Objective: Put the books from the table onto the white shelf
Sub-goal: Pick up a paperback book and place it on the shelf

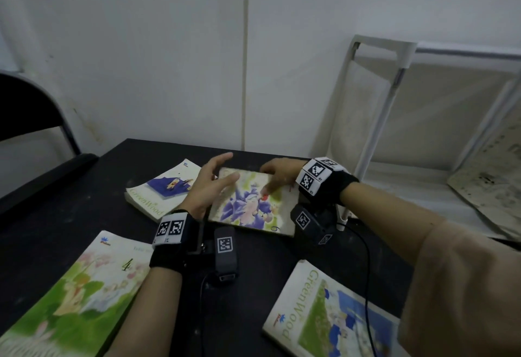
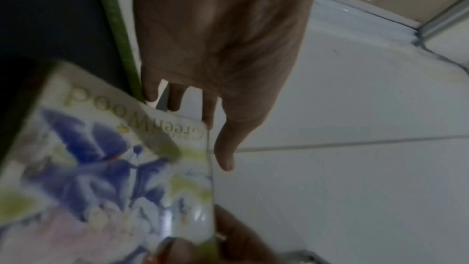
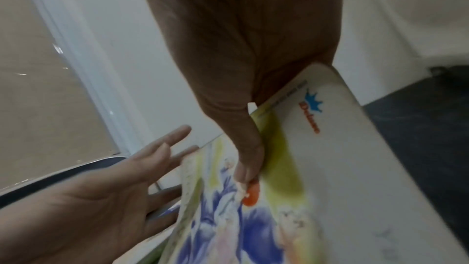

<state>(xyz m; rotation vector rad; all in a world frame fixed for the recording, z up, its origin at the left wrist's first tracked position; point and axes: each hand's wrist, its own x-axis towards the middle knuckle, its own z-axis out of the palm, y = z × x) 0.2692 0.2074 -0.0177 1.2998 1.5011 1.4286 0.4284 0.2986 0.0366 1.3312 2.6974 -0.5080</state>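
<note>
A book with a purple-and-blue cover picture (image 1: pixel 248 204) is at the middle of the black table (image 1: pixel 84 193), its far side tilted up. My right hand (image 1: pixel 277 174) grips its far right corner, with the thumb (image 3: pixel 248 164) pressed on the cover (image 3: pixel 291 188). At the book's left edge my left hand (image 1: pixel 208 184) is held flat with straight fingers (image 3: pixel 162 148); contact with the book (image 2: pixel 114 168) is unclear. Three more books lie flat: one far left (image 1: pixel 158 187), one marked 4 near left (image 1: pixel 76 294), one near right (image 1: pixel 329 311). The white shelf (image 1: pixel 406 52) stands to the right.
A stained sheet of paper (image 1: pixel 485 176) lies on the shelf's lower level. A black chair (image 1: pixel 33 108) stands at the table's left side. A black cable (image 1: pixel 366 272) runs across the table near my right arm. White wall lies behind the table.
</note>
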